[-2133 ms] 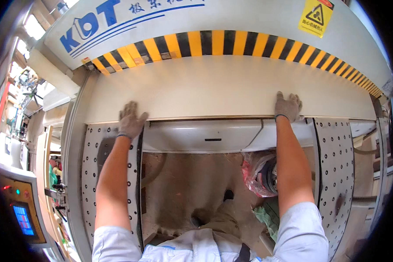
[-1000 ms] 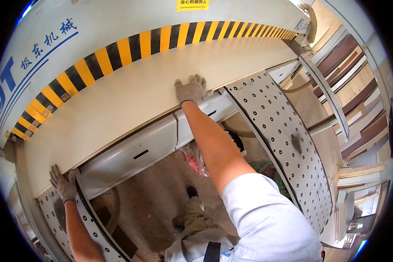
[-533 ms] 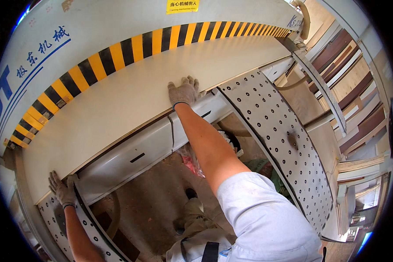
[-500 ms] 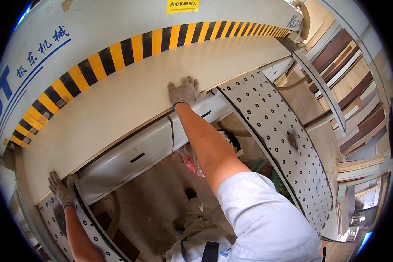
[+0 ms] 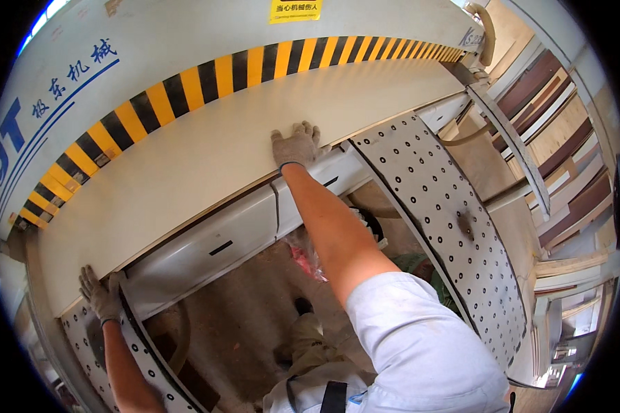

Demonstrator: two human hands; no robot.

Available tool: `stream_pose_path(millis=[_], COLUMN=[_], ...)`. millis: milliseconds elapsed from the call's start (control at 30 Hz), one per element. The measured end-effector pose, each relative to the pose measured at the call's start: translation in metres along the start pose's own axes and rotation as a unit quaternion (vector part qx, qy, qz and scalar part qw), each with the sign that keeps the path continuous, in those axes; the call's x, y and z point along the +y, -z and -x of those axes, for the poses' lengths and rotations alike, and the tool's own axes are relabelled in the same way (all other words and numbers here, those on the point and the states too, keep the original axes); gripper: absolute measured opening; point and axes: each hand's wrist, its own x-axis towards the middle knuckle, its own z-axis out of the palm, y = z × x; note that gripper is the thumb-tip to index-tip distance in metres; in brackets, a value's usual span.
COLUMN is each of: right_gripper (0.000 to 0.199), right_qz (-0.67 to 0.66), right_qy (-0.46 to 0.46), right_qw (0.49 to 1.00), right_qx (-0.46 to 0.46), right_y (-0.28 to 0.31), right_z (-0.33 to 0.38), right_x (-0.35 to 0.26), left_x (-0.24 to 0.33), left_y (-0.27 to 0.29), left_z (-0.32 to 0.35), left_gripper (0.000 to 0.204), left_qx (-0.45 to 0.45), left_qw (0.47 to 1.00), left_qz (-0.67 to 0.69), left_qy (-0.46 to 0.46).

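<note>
A long cream-coloured board (image 5: 186, 165) lies across the machine bed, its far side running along the black-and-yellow striped guard (image 5: 223, 79). My right hand (image 5: 296, 146), in a pale work glove, rests on the board's near edge around the middle, fingers spread forward over the surface. At the board's near left corner is my left hand (image 5: 100, 294), gloved too, its fingers extended against the edge. Both hands are open and grip nothing; how the right thumb meets the edge cannot be made out.
Perforated support tables reach toward me on the right (image 5: 448, 220) and the left (image 5: 145, 361). A grey metal rail (image 5: 513, 151) stands beyond the right one. Stacked panels and strips (image 5: 565, 144) fill the far right. A red plastic scrap (image 5: 303, 260) lies on the floor.
The whole view has shifted slightly to the right. Both hands keep their places on the board, and any movement of the board itself is too small to tell.
</note>
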Motion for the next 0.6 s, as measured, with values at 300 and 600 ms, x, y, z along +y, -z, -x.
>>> stream_pose_path(millis=[300,600], right_gripper=[0.069,0.067], right_qz=[-0.005,-0.007], right_qy=[-0.001,-0.007], right_qw=[1.0,1.0], right_qx=[-0.009,-0.012], right_y=[0.003,0.003], right_z=[0.001,0.0], right_x=[-0.001,-0.001], left_x=[0.004,0.002], left_y=[0.007,0.004], left_z=[0.002,0.001], left_gripper=[0.097,0.095], left_qx=[-0.003,-0.006], left_qw=[1.0,1.0], left_qz=[0.008,0.003], left_qy=[0.015,0.011])
